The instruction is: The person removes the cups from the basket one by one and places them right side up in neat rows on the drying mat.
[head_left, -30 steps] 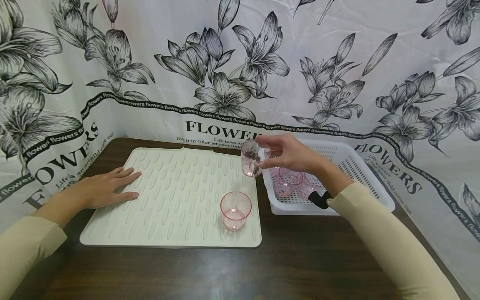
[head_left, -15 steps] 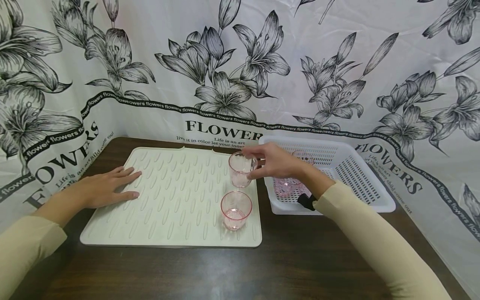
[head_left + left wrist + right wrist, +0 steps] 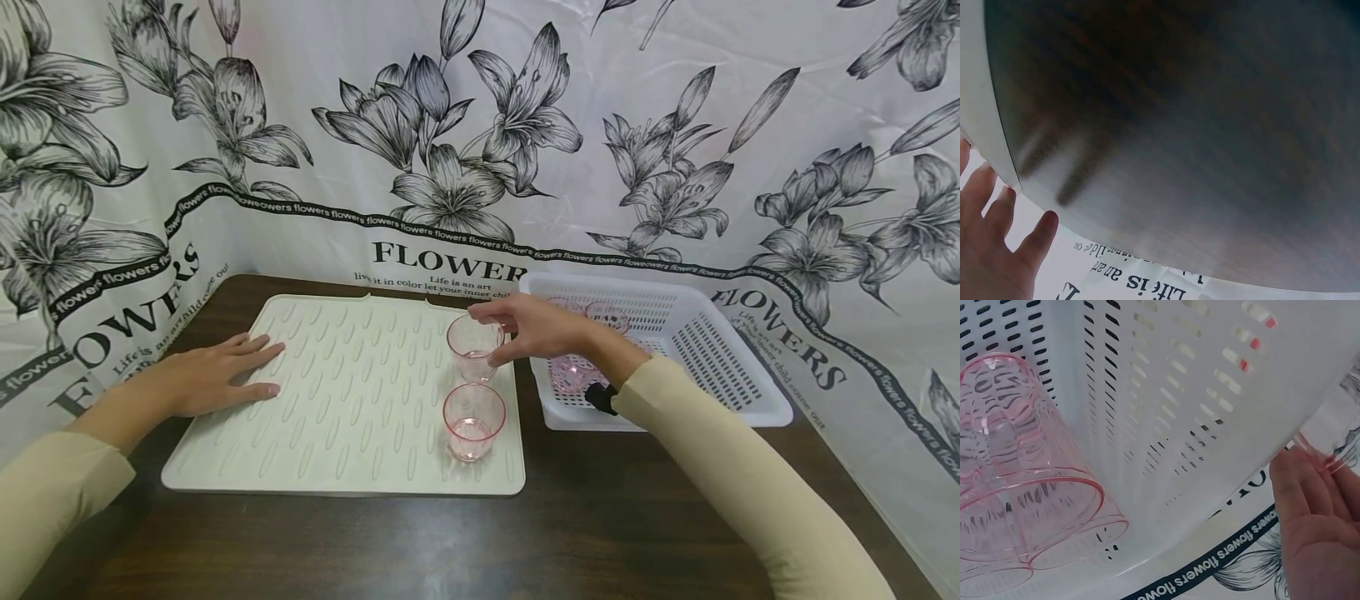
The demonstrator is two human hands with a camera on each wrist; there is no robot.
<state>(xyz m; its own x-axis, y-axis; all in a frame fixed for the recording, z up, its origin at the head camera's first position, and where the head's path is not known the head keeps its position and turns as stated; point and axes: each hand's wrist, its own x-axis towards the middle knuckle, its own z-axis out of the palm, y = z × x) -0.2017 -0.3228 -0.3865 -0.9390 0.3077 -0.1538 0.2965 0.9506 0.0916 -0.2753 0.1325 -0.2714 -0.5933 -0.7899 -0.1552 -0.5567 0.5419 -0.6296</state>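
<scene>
My right hand (image 3: 534,327) grips a clear pink-rimmed drinking glass (image 3: 467,343), upright over the right side of a pale ribbed drying mat (image 3: 337,400). Whether its base touches the mat I cannot tell. Just in front of it, a matching glass (image 3: 472,427) stands upright on the mat. My left hand (image 3: 206,379) rests with spread fingers on the mat's left edge. In the right wrist view, pink glasses (image 3: 1016,444) lie inside the white basket (image 3: 1147,425), and my right hand (image 3: 1319,519) shows beyond its wall.
The slotted white basket (image 3: 712,354) stands right of the mat, with several pink glasses (image 3: 573,375) toward its left end. A dark wooden table (image 3: 420,542) lies under everything. A flower-printed cloth (image 3: 465,108) hangs behind and at both sides.
My right hand has carried the glass left and down from near the basket's left edge to the mat, turning it more upright. The left hand has stayed put.
</scene>
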